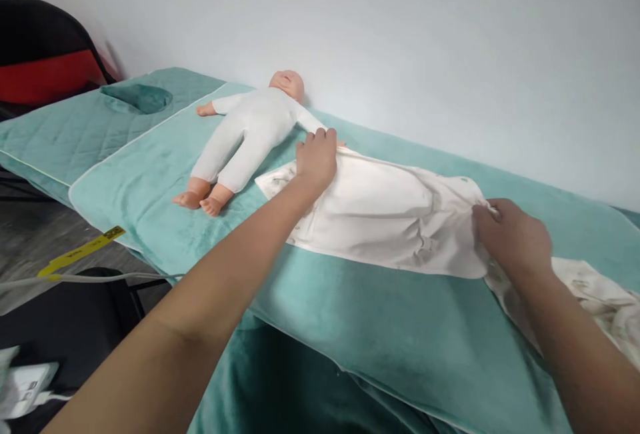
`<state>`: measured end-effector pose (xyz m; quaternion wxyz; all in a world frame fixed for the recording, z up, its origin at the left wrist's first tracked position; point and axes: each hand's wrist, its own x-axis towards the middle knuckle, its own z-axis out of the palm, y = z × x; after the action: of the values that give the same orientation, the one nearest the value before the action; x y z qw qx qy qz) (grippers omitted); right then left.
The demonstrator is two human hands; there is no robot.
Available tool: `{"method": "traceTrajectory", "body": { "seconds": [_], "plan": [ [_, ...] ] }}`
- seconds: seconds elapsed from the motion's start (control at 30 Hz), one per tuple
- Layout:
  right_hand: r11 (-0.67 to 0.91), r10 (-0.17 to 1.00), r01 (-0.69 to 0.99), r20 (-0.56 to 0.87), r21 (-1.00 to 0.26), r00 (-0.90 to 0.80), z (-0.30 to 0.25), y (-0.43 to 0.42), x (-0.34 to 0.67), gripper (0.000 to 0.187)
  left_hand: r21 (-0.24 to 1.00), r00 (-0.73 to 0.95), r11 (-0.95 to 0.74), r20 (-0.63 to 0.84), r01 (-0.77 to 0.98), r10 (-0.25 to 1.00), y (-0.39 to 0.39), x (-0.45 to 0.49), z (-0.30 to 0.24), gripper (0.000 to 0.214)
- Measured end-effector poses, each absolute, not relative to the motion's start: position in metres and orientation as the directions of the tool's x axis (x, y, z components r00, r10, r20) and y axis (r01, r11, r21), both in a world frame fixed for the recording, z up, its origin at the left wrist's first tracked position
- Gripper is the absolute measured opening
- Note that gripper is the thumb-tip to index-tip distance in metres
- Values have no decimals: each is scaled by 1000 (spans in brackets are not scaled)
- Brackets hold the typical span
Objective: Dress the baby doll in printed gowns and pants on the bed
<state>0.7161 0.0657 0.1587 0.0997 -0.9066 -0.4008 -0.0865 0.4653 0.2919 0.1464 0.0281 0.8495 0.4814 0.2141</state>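
Note:
A white baby garment [375, 204] with small snaps near its edges lies spread on the green cover. My left hand [317, 161] is closed on its upper left edge, beside one hand of the baby doll. At the other end my right hand [515, 234] pinches the right edge, which is gathered and slightly raised. The baby doll [255, 124] lies on its back to the left, with a white body, bare feet and arms spread. My left hand and wrist hide part of the garment's left end.
Another crumpled whitish cloth [595, 294] lies at the right, partly behind my right forearm. The green cover [390, 321] drapes over the near edge. A white cable [110, 279] with a yellow tag [85, 251] crosses at left, near a black seat [75, 321]. A white wall stands behind.

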Motion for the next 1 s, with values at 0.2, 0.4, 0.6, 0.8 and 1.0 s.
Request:
{"method": "traceTrajectory", "body": {
  "seconds": [0.2, 0.4, 0.6, 0.8, 1.0],
  "plan": [
    [-206, 867, 974, 445, -90, 225, 122, 90, 671, 39, 266, 723, -769, 265, 581, 638, 229, 482, 110, 32],
    [-223, 948, 963, 196, -150, 250, 101, 136, 629, 40, 237, 656, -677, 171, 697, 735, 238, 477, 94, 51],
    [-389, 892, 920, 235, -36, 387, 96, 160, 621, 55, 142, 645, -719, 350, 680, 679, 256, 465, 99, 57],
    [-408, 861, 912, 315, -40, 399, 89, 164, 627, 67, 162, 635, -723, 377, 672, 674, 258, 464, 97, 55],
    [-164, 950, 985, 259, -56, 173, 89, 144, 611, 47, 189, 699, -771, 331, 609, 633, 220, 436, 91, 37]
  ]
}}
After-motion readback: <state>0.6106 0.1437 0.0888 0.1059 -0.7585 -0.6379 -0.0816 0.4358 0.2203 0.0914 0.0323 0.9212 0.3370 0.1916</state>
